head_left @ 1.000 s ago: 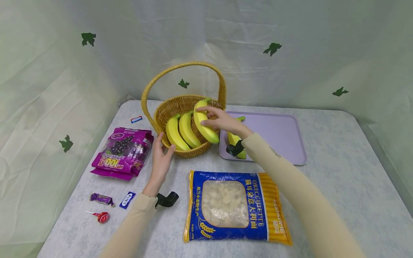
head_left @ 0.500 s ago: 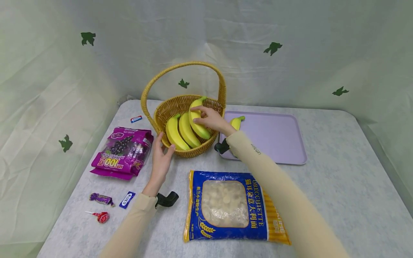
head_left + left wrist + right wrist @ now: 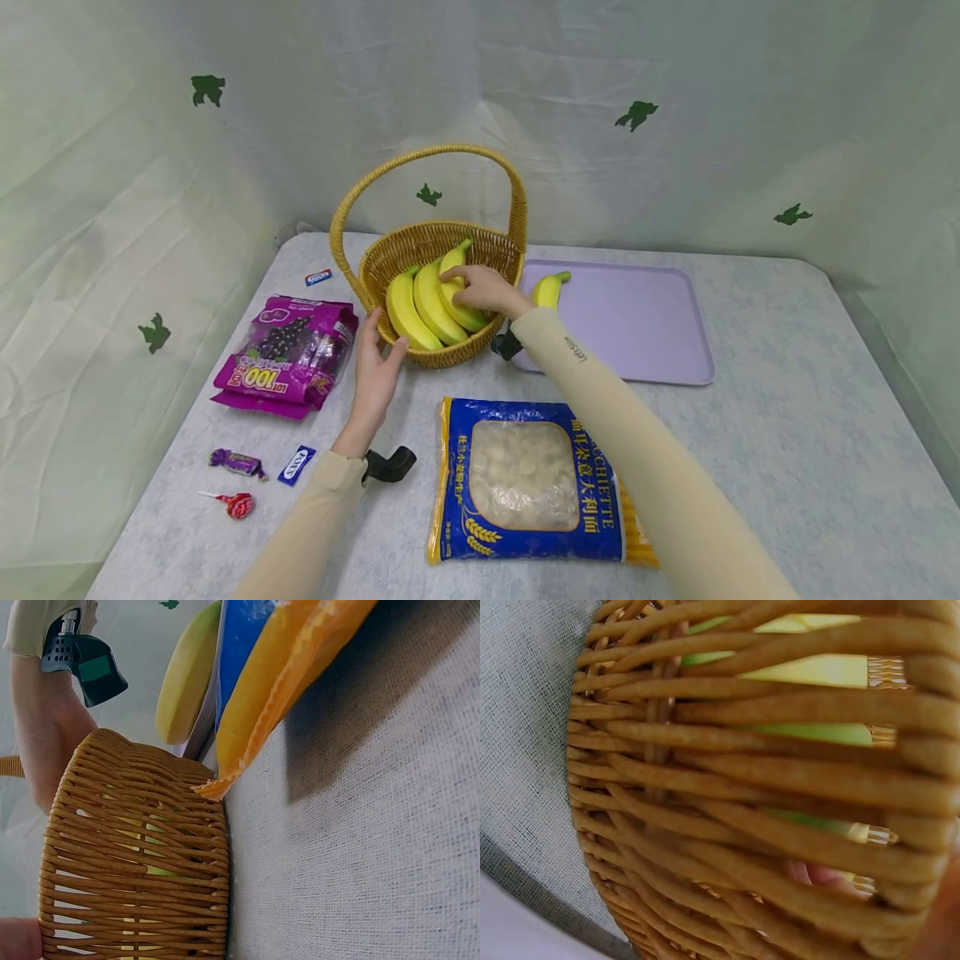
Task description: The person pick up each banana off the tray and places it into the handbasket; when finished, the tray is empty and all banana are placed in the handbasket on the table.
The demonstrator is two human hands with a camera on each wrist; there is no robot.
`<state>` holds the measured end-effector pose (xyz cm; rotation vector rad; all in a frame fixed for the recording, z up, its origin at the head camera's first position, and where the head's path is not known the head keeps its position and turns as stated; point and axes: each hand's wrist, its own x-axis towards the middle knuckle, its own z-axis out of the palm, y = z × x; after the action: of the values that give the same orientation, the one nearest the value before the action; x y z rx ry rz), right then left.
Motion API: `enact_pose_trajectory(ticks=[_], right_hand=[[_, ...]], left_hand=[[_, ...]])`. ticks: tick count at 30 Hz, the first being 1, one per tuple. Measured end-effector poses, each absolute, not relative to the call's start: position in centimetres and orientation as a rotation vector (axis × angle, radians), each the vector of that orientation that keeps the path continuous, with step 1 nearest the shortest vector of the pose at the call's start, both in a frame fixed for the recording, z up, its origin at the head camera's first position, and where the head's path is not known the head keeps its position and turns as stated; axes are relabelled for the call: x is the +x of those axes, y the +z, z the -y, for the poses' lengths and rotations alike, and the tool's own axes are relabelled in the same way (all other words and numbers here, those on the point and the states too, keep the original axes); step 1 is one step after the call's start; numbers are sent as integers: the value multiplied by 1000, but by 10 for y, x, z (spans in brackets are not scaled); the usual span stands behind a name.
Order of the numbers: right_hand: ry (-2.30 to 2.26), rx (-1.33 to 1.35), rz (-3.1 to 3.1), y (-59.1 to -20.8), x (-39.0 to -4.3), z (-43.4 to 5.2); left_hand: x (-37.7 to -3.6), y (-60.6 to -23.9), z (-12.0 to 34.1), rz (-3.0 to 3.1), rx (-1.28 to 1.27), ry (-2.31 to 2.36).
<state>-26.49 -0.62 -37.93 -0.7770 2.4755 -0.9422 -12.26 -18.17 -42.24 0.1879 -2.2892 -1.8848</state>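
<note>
Three yellow bananas lie side by side in the wicker basket (image 3: 442,358). My right hand (image 3: 486,290) reaches over the basket's right rim and grips the rightmost banana (image 3: 454,260), fingers across its top and thumb on its near side. Left of it are the middle banana (image 3: 433,304) and the left banana (image 3: 407,312). My left hand (image 3: 375,375) is at the basket's near left, thumb and fingers spread against its rim. In the left wrist view the thumb tip (image 3: 19,939) meets the rim. Through the weave in the right wrist view, a fingertip (image 3: 821,876) shows.
A lilac tray (image 3: 637,325) holding another banana (image 3: 549,289) lies right of the basket. In front is a blue and yellow pasta bag (image 3: 525,475). At left are a purple candy bag (image 3: 288,354), a purple-wrapped sweet (image 3: 236,462), a lollipop (image 3: 238,505) and small packets (image 3: 296,464).
My right hand has moved left and down with its banana, bringing it into the basket beside the other two. My left hand has stayed at the rim.
</note>
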Motion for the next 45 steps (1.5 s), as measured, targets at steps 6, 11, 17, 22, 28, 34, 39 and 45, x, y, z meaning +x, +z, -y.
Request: enact_pose_trajectory(ticks=[6, 11, 17, 22, 28, 34, 39, 45], right_hand=[[-932, -764, -2491, -380, -264, 7], [-910, -765, -2491, -379, -263, 7], [-1072, -738, -2467, -372, -268, -3], [-1538, -657, -2179, -367, -272, -20], [-1792, -601, -1951, -373, -272, -48], [-1887, -546, -1924, -389, -273, -81], [-1924, -487, -1917, -399, -273, -109], [-1853, -388, -2035, -410, -272, -137]], left_hand=[[-122, -423, 182, 2296, 184, -1879], [-122, -423, 182, 2299, 183, -1876], [-123, -423, 181, 2289, 187, -1887], [-123, -424, 181, 2279, 176, -1872], [-124, -424, 181, 2289, 190, -1880], [-124, -423, 181, 2292, 186, -1883], [-123, -422, 181, 2297, 201, -1893], [-123, -424, 182, 2297, 201, -1887]])
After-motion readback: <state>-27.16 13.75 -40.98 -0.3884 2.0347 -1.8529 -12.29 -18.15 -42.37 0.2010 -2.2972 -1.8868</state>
